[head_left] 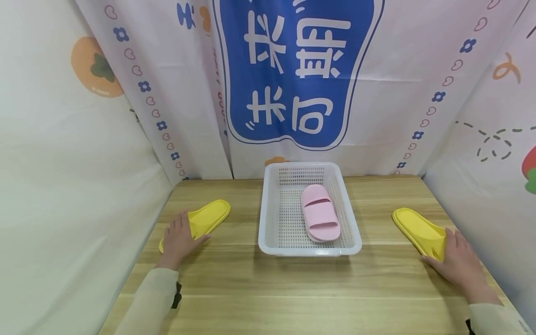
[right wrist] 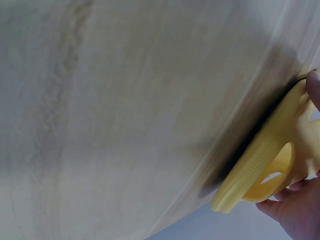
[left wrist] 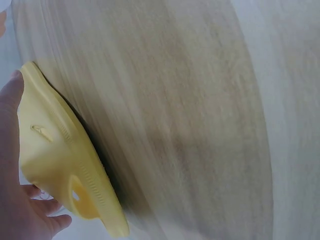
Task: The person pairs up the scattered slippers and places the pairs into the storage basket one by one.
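In the head view my left hand (head_left: 179, 238) lies across a yellow slipper (head_left: 211, 217) on the left of the table. The left wrist view has the thumb on one side of this slipper (left wrist: 55, 145) and curled fingertips (left wrist: 60, 222) on the other, gripping it. On the right, my right hand (head_left: 458, 263) holds a second yellow slipper (head_left: 418, 229) by its strap end. Its thumb (right wrist: 313, 87) touches one side of that slipper (right wrist: 267, 157), while the fingers are at the other. The palms hide part of both slippers.
Between the hands stands a white perforated plastic basket (head_left: 268, 209). A pink slipper (head_left: 320, 213) lies in its right half, with a pale edge beneath it. The wooden table (head_left: 234, 298) is bordered by printed cloth (head_left: 188, 93) at the back and pale cloth at the sides.
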`<action>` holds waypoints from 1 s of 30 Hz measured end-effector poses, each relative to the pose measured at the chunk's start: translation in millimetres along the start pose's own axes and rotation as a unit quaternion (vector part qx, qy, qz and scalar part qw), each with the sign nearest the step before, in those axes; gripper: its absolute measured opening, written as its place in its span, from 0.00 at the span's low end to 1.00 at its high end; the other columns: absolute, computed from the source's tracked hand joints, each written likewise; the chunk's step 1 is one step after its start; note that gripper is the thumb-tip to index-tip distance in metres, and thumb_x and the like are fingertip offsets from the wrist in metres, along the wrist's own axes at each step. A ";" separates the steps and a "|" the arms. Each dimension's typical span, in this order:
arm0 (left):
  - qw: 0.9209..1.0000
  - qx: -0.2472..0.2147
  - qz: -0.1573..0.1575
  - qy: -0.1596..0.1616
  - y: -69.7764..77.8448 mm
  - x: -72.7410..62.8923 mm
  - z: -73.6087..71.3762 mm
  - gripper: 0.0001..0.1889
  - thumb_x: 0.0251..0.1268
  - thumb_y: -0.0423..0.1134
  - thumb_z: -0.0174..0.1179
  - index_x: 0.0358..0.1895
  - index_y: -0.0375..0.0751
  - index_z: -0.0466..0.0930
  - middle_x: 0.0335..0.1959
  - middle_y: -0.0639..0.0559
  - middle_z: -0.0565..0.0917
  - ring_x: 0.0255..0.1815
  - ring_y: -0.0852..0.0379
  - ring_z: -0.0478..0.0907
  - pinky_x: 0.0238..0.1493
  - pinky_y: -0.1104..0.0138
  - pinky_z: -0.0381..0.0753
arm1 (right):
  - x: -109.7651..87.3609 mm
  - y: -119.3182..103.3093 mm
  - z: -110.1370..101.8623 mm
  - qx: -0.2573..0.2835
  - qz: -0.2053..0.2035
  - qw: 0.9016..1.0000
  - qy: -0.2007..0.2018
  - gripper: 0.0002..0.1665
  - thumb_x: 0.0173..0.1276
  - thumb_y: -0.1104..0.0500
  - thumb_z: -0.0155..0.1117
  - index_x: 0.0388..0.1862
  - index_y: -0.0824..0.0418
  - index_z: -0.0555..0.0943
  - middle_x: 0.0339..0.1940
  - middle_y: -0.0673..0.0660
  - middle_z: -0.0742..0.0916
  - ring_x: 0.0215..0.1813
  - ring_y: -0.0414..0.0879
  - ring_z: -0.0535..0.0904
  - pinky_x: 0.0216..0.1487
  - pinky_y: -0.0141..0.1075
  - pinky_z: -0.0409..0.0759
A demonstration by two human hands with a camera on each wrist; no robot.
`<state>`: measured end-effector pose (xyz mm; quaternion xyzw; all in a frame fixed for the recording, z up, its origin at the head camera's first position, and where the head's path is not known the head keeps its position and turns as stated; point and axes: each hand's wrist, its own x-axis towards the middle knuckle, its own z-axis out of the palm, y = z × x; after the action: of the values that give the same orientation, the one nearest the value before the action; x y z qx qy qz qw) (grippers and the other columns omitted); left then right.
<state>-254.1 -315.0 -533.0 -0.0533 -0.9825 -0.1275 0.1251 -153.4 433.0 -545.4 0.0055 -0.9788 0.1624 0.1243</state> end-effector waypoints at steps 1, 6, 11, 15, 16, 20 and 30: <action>1.000 -0.001 -0.001 0.001 0.0 -0.1 0.7 0.59 0.49 0.64 0.69 0.71 0.22 0.49 0.65 0.21 0.60 0.62 0.24 0.60 0.57 0.32 0.61 | -0.6 0.7 0.7 0.000 0.000 1.000 0.003 0.68 0.52 0.42 0.76 0.68 0.84 0.47 0.57 0.88 0.60 0.54 0.82 0.58 0.50 0.72 0.60; 1.000 -0.011 -0.014 -0.005 -1.6 1.5 3.2 0.60 0.49 0.63 0.69 0.70 0.20 0.47 0.64 0.21 0.60 0.60 0.24 0.61 0.57 0.34 0.63 | -1.7 3.1 3.0 -0.006 0.006 1.000 0.006 0.71 0.50 0.41 0.77 0.69 0.83 0.45 0.54 0.86 0.62 0.50 0.81 0.60 0.46 0.72 0.62; 0.999 -0.017 -0.035 -0.023 -5.4 1.0 5.9 0.62 0.49 0.63 0.69 0.70 0.17 0.44 0.64 0.18 0.57 0.61 0.22 0.59 0.59 0.34 0.61 | -2.1 3.5 5.0 -0.014 0.016 1.000 0.007 0.74 0.48 0.39 0.78 0.70 0.81 0.44 0.56 0.88 0.61 0.51 0.82 0.60 0.46 0.73 0.62; 0.999 -0.016 -0.039 -0.024 -5.8 1.5 7.2 0.62 0.49 0.62 0.69 0.70 0.17 0.44 0.64 0.18 0.57 0.61 0.22 0.59 0.58 0.33 0.61 | -2.8 3.8 6.1 -0.016 0.028 0.999 0.007 0.74 0.47 0.38 0.78 0.72 0.80 0.44 0.56 0.87 0.61 0.51 0.82 0.60 0.45 0.73 0.62; 0.999 -0.015 -0.039 -0.024 -5.8 1.6 7.5 0.62 0.49 0.62 0.69 0.70 0.18 0.44 0.64 0.18 0.57 0.61 0.22 0.59 0.59 0.33 0.61 | -3.1 3.8 6.3 -0.017 0.031 0.999 0.006 0.75 0.47 0.38 0.77 0.72 0.79 0.44 0.56 0.87 0.61 0.51 0.82 0.60 0.44 0.73 0.62; 0.999 -0.013 -0.041 -0.021 -6.0 1.6 8.1 0.62 0.48 0.62 0.70 0.70 0.18 0.43 0.65 0.19 0.57 0.62 0.22 0.58 0.59 0.33 0.59 | -4.0 3.7 6.5 -0.016 0.043 0.999 0.001 0.76 0.47 0.36 0.77 0.73 0.77 0.42 0.56 0.86 0.61 0.51 0.82 0.60 0.44 0.73 0.61; 0.998 -0.016 -0.050 -0.015 -9.0 0.9 11.9 0.63 0.45 0.61 0.73 0.70 0.21 0.42 0.63 0.19 0.58 0.58 0.22 0.60 0.59 0.34 0.60 | -3.8 4.0 8.2 -0.015 0.050 0.999 0.007 0.75 0.48 0.37 0.77 0.73 0.77 0.41 0.54 0.86 0.62 0.50 0.82 0.61 0.43 0.73 0.61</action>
<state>-259.0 -320.5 -546.1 -0.0076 -0.9834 -0.1487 0.1032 -151.9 434.0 -555.1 -0.0466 -0.9792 0.1542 0.1231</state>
